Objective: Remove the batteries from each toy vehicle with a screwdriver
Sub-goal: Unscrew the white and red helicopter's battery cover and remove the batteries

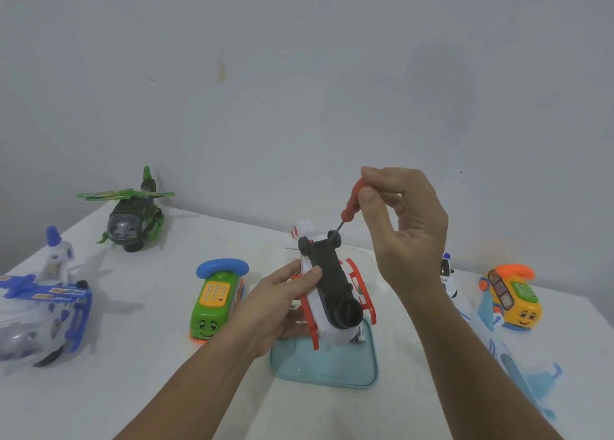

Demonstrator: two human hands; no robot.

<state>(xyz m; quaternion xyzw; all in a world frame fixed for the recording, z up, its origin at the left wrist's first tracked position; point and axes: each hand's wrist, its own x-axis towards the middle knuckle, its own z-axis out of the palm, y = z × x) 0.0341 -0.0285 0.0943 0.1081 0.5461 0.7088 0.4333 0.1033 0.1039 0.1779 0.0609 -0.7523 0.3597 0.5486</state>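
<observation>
A white and red toy helicopter (pixel 332 293) is turned belly up, its black underside facing me, above a clear blue-rimmed tray (pixel 327 370). My left hand (pixel 282 303) grips its body from the left side. My right hand (pixel 402 230) pinches the red handle of a small screwdriver (pixel 350 207), whose thin shaft slants down to the far end of the black underside, near the small wheels. A battery (pixel 361 333) lies in the tray, partly hidden under the helicopter's nose.
On the white table stand a green helicopter (pixel 133 217) at the far left, a blue and white helicopter (pixel 43 303) at the left edge, a green phone bus (pixel 216 300), an orange phone bus (pixel 513 296), a white police car (pixel 448 276) and a pale blue plane (pixel 518 356).
</observation>
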